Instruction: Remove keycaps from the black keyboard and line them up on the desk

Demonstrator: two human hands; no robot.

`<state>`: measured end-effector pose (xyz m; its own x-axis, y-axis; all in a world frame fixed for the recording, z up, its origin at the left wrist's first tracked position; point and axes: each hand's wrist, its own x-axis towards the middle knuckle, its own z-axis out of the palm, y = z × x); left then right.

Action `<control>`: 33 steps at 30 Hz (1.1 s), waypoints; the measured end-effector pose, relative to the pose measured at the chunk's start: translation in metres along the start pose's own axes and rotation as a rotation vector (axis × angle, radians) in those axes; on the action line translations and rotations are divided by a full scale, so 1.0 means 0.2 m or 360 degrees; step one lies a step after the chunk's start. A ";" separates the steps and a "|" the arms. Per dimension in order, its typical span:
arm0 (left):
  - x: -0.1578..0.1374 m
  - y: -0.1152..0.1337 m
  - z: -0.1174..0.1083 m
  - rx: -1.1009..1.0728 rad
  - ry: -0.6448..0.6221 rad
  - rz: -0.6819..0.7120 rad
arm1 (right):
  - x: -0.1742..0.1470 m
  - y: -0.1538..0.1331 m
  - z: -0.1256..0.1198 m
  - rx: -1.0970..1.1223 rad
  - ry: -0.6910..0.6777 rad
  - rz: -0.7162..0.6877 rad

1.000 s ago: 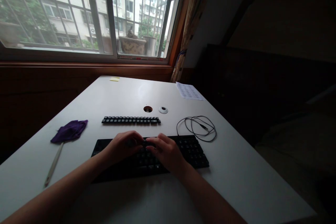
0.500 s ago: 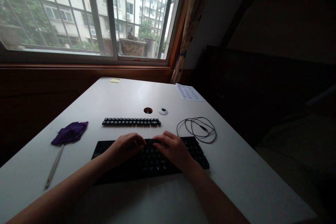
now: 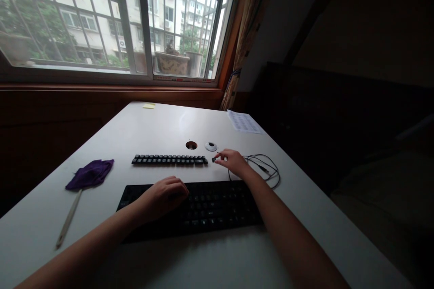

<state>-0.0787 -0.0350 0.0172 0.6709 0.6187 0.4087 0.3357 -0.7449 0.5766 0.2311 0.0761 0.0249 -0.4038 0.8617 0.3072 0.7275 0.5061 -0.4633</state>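
Observation:
A black keyboard [image 3: 217, 207] lies across the near part of the white desk. My left hand [image 3: 169, 193] rests over its left-middle part with the fingers curled together; their tips, and anything in them, are hidden in dark shadow. Beyond the keyboard, my right hand [image 3: 232, 162] is closed in a pinch on a small black keycap [image 3: 214, 160]. That keycap is just right of the end of two rows of loose black keycaps [image 3: 169, 160], close to the desk surface.
A coiled black cable [image 3: 266, 169] lies right of my right hand. Farther back are a round desk hole [image 3: 191, 145], its white cover [image 3: 210, 146], a printed sheet [image 3: 244, 123] and a yellow note [image 3: 149, 105]. A purple cloth [image 3: 91, 174] covers one end of a pale stick [image 3: 68, 219] on the left.
My right hand has moved from the keyboard, away from me and to the right, with a keycap in its pinch. My left hand has stayed over the keyboard.

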 end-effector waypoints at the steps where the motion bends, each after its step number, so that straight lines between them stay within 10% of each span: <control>1: 0.00 0.00 0.00 0.0003 -0.0017 -0.0003 | 0.01 0.02 0.02 0.0004 -0.0019 0.0016; 33: 0.00 0.01 0.00 0.0053 -0.0114 -0.0041 | -0.01 0.07 0.15 0.0079 -0.0052 0.0034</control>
<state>-0.0783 -0.0367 0.0183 0.7070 0.6192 0.3416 0.3745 -0.7376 0.5620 0.2260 0.0834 -0.0065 -0.4070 0.8727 0.2698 0.7079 0.4880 -0.5106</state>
